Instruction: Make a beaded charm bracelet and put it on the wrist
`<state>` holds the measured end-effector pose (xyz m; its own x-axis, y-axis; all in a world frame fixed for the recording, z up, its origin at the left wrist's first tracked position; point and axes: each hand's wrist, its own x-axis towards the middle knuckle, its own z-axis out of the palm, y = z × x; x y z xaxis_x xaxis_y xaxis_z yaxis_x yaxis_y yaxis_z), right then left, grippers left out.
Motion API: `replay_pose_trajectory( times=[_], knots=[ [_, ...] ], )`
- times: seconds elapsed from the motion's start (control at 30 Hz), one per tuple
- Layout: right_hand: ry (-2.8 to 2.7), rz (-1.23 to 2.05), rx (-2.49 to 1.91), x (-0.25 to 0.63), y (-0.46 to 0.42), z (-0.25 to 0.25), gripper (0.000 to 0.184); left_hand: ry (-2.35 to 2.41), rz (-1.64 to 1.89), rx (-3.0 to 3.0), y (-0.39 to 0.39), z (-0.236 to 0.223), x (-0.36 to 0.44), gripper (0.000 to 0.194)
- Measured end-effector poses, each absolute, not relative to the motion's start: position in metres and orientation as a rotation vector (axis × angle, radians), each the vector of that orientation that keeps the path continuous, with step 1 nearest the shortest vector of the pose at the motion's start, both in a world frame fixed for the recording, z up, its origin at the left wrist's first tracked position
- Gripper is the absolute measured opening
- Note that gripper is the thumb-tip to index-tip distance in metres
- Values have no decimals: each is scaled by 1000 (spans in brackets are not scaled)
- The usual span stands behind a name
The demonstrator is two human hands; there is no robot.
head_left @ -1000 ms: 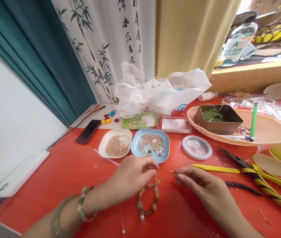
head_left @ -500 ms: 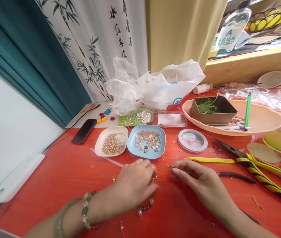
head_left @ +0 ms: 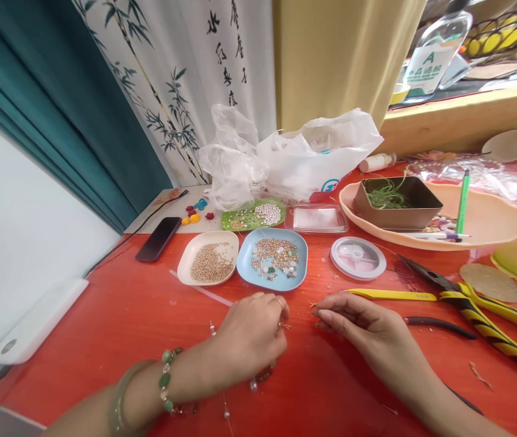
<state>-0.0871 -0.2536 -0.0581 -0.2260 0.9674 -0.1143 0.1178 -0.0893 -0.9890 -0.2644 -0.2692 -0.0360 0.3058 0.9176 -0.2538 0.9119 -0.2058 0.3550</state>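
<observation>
My left hand is closed, knuckles up, over a beaded strand. Its brown beads and a pearl hang below my fingers, and a thin gold end sticks out by the fingertips. Beside the wrist runs a fine thread with small pearls. My right hand pinches thumb against fingers a short way to the right; what is between them is too small to make out. Dark curved tool handles emerge behind that hand, mostly hidden by it, and I cannot tell whether it touches them.
Beyond my hands stand a cream dish of gold beads and a blue dish of mixed beads. A clear round case, yellow tweezers and large yellow-black pliers lie rightward. A phone lies at left.
The view has shifted slightly. My left hand has turned a little, and less of the beaded strand shows beneath it. My right hand keeps its pinch.
</observation>
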Motion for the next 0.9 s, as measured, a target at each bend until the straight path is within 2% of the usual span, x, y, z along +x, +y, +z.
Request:
replay_pose_trajectory(
  times=[0.23,0.63,0.77,0.9],
  knots=[
    [-1455,1420,-1254,-87,-253,-55,24,1543,37,2212,-270,-32,-271,21],
    [-1513,1413,-1201,-86,-255,-57,18,1551,91,2245,-267,-32,-281,21],
    [-1522,1410,-1170,-86,-255,-57,16,1495,266,2038,-263,-29,-280,16],
    [-1560,1416,-1148,-86,-256,-57,15,1381,460,1551,-259,-27,-276,11]
  ],
)
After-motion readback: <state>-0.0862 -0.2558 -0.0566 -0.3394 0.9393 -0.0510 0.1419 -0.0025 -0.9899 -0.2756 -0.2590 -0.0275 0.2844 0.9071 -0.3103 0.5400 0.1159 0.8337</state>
